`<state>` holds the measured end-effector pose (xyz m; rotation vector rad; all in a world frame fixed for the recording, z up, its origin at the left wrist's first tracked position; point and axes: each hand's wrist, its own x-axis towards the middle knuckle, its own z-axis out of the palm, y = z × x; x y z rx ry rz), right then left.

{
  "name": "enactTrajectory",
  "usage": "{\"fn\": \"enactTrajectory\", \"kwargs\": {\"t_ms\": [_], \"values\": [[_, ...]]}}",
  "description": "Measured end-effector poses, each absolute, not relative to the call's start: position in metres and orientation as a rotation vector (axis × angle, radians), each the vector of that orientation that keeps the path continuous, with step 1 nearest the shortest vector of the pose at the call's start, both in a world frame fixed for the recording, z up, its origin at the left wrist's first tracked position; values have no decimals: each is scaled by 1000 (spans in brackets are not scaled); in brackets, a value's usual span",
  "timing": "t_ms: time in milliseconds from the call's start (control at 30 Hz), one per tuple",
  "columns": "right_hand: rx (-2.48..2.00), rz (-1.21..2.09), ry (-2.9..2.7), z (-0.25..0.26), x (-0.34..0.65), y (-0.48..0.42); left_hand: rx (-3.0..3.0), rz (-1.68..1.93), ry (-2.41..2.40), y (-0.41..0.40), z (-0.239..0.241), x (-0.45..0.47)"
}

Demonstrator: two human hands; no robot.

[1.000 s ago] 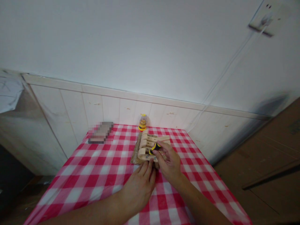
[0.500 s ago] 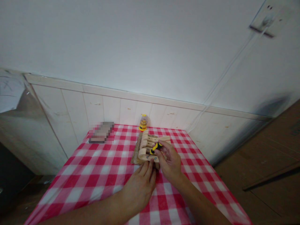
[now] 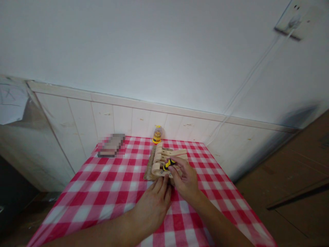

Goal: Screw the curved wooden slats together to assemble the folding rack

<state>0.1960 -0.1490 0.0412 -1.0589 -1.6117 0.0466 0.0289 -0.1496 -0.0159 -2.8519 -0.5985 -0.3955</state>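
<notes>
My right hand [image 3: 186, 176] is closed around a yellow-and-black screwdriver [image 3: 169, 164], tilted with its tip down over a pale wooden piece [image 3: 157, 168]. That piece has rounded ends, several slats and gaps between them. Two small dark screws or holes show on its near bar, close to the screwdriver. The exact spot the tip touches is too small to make out. My left hand [image 3: 153, 206] grips the near edge of the wooden piece with its fingertips; its thumb is partly hidden. Underneath lies a brown flat board [image 3: 149, 171].
A red-and-white checked cloth [image 3: 108, 192] covers the table. At the back stands a clear, yellow-based container of bits [image 3: 157, 134]. A blurred-out flat object [image 3: 111, 145] lies at the back left. Behind is a panelled wall [image 3: 123, 118]; a socket [image 3: 293, 22] with a cable is upper right.
My right hand and the screwdriver have shifted slightly left and down, with the handle turned in the fingers. My left hand and the wooden piece stay in place.
</notes>
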Motion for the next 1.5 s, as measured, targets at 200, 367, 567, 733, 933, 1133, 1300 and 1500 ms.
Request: {"fn": "enactTrajectory", "kwargs": {"t_ms": [200,367,567,733,933,1133,1300,1500], "values": [[-1046,-27,-1598,46,193,-148,-2797,-442,-630,-148,-24,30],[-1016,-47,-1614,49,190,-148,-2775,-433,-613,-149,-21,30],[-1020,-58,-1607,47,191,-147,-2775,-444,-602,-149,-21,30],[-1011,17,-1648,40,191,-151,-2824,-419,-637,-149,-21,30],[-1030,35,-1627,35,193,-148,-2865,-417,-636,-148,-20,31],[-1010,-28,-1611,41,192,-147,-2868,-415,-633,-148,-23,30],[-984,-36,-1613,45,190,-148,-2830,-429,-629,-150,-20,29],[-961,-30,-1617,46,189,-146,-2833,-449,-614,-149,-21,31]]}}
